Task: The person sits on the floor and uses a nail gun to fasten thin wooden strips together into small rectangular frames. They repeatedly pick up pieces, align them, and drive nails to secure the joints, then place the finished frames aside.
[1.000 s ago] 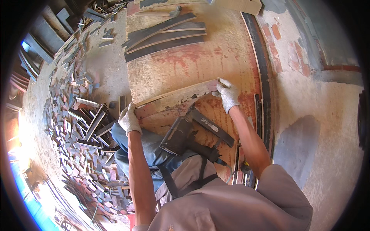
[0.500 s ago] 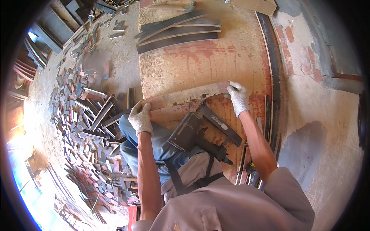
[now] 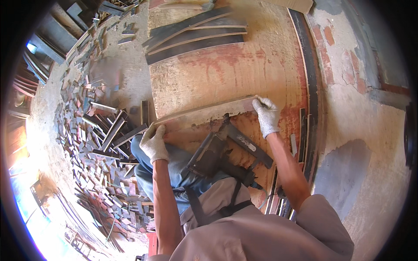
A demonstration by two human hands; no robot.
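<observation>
Between my two gloved hands stretches a long, pale wooden strip (image 3: pixel 204 112) with dark stains along its near edge. My left hand (image 3: pixel 153 143) is closed round its left end, close to my knee. At the other end, my right hand (image 3: pixel 266 115) grips the strip with fingers bent over it. Both gloves are whitish knit. A dark nail gun (image 3: pixel 209 156) lies on its side by my lap, just nearer than the strip, with its long magazine (image 3: pixel 250 145) pointing right. Neither hand touches it.
Under the strip is a stained plywood board (image 3: pixel 191 87). Several dark-faced wood strips (image 3: pixel 200 37) lie at its far end, near a hammer (image 3: pixel 209 5). Long dark battens (image 3: pixel 311 87) run along the right. Offcuts (image 3: pixel 109 174) are heaped on the floor to the left.
The strip has shifted slightly left and tilted, so its long edge now shows as a ridge. Both hands moved with it, keeping hold. The nail gun stays by my lap.
</observation>
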